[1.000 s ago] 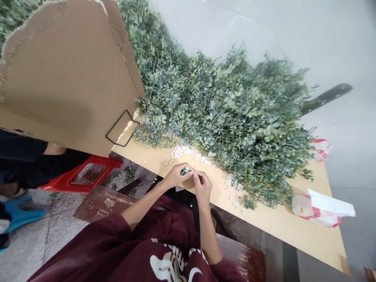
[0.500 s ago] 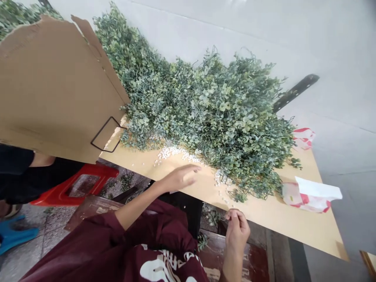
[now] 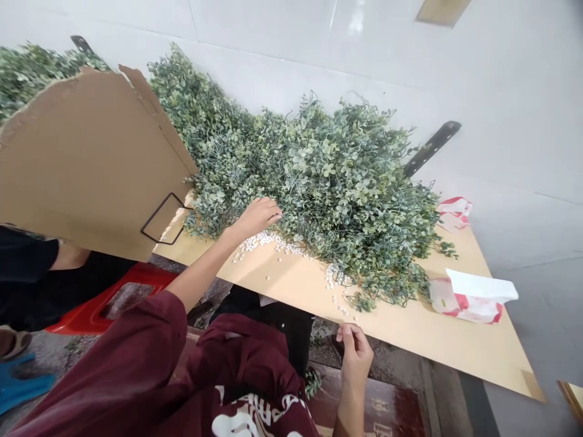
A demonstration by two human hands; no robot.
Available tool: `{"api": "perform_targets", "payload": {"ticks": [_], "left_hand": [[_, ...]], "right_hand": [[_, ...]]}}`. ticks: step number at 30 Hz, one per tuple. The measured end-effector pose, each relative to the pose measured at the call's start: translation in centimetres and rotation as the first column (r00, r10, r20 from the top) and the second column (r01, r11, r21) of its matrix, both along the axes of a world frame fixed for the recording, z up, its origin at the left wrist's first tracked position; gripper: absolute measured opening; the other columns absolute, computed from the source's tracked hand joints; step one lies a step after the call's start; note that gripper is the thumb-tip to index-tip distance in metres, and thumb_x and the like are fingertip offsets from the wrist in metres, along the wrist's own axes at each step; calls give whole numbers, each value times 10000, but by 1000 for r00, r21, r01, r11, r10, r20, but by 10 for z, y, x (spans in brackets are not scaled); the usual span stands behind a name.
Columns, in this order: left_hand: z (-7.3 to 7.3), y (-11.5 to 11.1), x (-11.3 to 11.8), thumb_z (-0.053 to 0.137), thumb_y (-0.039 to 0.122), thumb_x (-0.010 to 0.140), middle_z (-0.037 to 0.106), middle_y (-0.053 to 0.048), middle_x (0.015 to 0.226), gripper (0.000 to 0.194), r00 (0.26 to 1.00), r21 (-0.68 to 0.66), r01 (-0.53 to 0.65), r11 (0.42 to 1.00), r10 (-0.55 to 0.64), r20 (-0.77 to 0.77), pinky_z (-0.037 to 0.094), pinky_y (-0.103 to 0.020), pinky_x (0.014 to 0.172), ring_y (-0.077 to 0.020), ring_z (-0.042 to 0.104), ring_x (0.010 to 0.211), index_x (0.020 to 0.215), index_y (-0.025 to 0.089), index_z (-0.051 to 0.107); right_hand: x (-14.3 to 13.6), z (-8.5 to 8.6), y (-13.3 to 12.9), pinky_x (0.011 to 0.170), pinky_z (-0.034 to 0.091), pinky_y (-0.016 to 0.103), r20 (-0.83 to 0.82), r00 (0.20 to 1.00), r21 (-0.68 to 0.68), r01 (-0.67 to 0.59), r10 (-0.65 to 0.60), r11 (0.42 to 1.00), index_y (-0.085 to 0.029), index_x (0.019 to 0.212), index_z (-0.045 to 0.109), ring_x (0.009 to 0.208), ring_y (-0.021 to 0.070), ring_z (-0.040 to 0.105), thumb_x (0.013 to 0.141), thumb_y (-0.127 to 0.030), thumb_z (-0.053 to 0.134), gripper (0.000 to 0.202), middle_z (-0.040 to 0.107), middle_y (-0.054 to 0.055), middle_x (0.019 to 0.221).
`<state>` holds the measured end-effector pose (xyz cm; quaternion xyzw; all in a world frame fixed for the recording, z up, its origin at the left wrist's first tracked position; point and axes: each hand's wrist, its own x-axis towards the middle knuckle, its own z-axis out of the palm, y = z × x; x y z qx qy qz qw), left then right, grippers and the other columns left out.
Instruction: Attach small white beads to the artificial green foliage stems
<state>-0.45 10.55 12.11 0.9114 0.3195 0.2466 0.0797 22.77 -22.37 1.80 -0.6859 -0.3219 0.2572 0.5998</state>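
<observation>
A large heap of artificial green leafy sprigs (image 3: pixel 314 182) lies along the table. Small white pieces (image 3: pixel 259 241) are scattered at its front edge, too small to name. My left hand (image 3: pixel 259 217) is over the front of the heap, just above the white pieces, back of the hand up. Its fingers are bent together at the leaves, and their grip is mostly hidden. Near the front table edge, my right hand (image 3: pixel 356 352) is closed, thumb against the fingers. Whatever is pinched there is too small to make out.
A cardboard sheet (image 3: pixel 95 158) with a black wire frame (image 3: pixel 164 218) stands at the left, partly hiding another person's arm (image 3: pixel 70 256). Red-and-white plastic packaging (image 3: pixel 469 300) lies on the tan tabletop (image 3: pixel 483 346). A red stool (image 3: pixel 109 303) is below.
My left hand has moved up and left from the front of the table to the leaves, its fingers drawing in. My right hand stays pinched near the edge. The camera view has shifted.
</observation>
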Motion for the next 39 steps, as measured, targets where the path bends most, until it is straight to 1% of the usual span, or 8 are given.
{"api": "perform_targets", "payload": {"ticks": [3,5,9,14,18,26,31,39], "left_hand": [[10,-14,-15,496,353,919,648,-60,875,240,971,-108,-84,991,105,215,403,-301,819,-191,556,845,890,172,650],[15,-30,-22,514,382,905,653,-40,847,246,886,-242,-136,961,227,405,434,-271,765,-163,578,783,894,167,632],[9,-72,-22,578,431,860,670,-34,764,280,681,-550,43,834,378,627,482,-250,668,-145,626,699,852,151,587],[-21,-133,-6,653,429,819,702,-64,809,290,708,-720,272,638,374,599,510,-269,718,-164,656,772,833,145,597],[-45,-163,-6,638,444,832,678,-57,843,302,722,-752,358,553,347,599,501,-272,770,-161,639,810,877,146,610],[-74,-171,-19,646,480,808,652,-44,858,330,651,-789,369,492,469,597,491,-281,811,-167,614,836,862,155,627],[-87,-170,-15,574,542,838,659,-45,796,396,594,-815,281,507,575,563,493,-287,812,-177,613,820,759,157,616],[-94,-149,-22,550,508,871,672,-87,1029,396,409,-800,258,542,689,599,508,-300,870,-179,636,935,1033,157,636]], "right_hand": [[-1,2,5,600,412,300,23,999,16,-26,25,1000,-186,712,627,582,171,509,829,-406,614,249,545,-7,591],[-5,6,12,593,413,300,35,999,38,-42,41,998,-188,708,626,573,169,507,834,-400,609,246,537,-9,580],[-28,23,40,607,450,301,5,974,35,-227,227,973,-190,778,641,598,170,550,859,-382,587,215,569,-1,613],[-74,46,90,578,500,287,-181,841,80,-504,509,860,-202,1122,591,602,142,580,858,-398,595,329,625,21,807],[-97,49,115,509,444,235,-157,863,75,-474,480,877,-189,1060,613,548,112,519,847,-423,610,316,581,-16,703],[-111,33,112,525,393,240,-7,880,-26,-474,474,880,-172,958,649,550,124,503,858,-425,597,276,597,-9,648],[-115,28,111,593,419,266,287,856,-43,-438,431,898,-192,972,691,608,142,508,888,-363,564,229,589,11,698],[-110,26,128,689,465,282,456,620,-87,-683,639,725,-251,1092,698,769,171,583,933,-223,439,305,606,53,862]]}}
